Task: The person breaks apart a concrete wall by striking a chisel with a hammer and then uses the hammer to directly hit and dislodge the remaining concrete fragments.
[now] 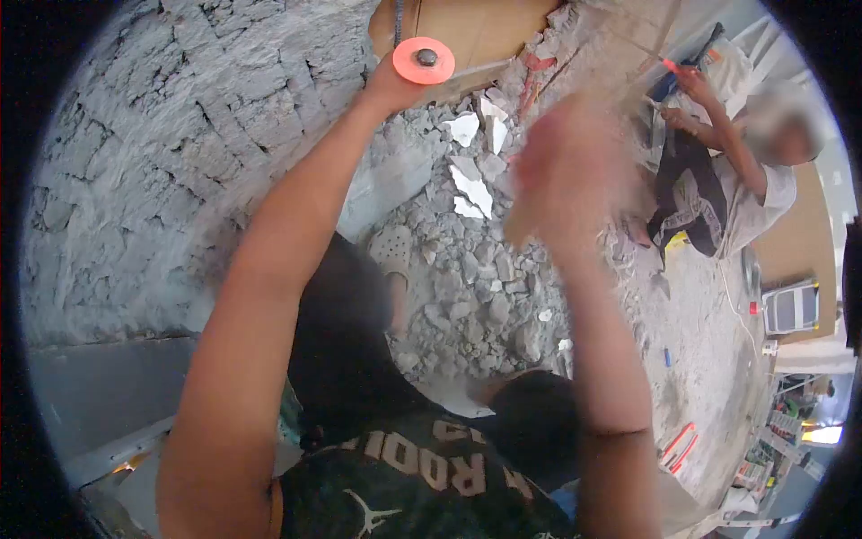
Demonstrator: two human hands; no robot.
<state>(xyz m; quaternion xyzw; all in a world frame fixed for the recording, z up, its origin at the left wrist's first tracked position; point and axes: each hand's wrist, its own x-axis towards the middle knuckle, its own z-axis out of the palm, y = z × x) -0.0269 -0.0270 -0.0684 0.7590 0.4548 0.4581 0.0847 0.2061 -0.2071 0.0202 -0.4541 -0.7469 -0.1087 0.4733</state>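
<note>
My left hand (pixel 391 88) is wrapped round a chisel with a round orange hand guard (pixel 440 68). The chisel's dark metal striking end (pixel 426 57) faces me, and a stretch of its shaft (pixel 399 20) shows above, close to the rough wall. Off to the right, my right hand (pixel 575 175) is raised over the rubble and smeared by motion. A reddish blur shows at its left side; whether it holds a tool cannot be made out.
A rough, chipped grey wall (pixel 162 162) fills the left. Broken rubble (pixel 476 305) with white flakes covers the floor between my legs. On the right sits another person (pixel 759 193), hands raised with a tool. A red-handled tool (pixel 680 446) lies on the floor.
</note>
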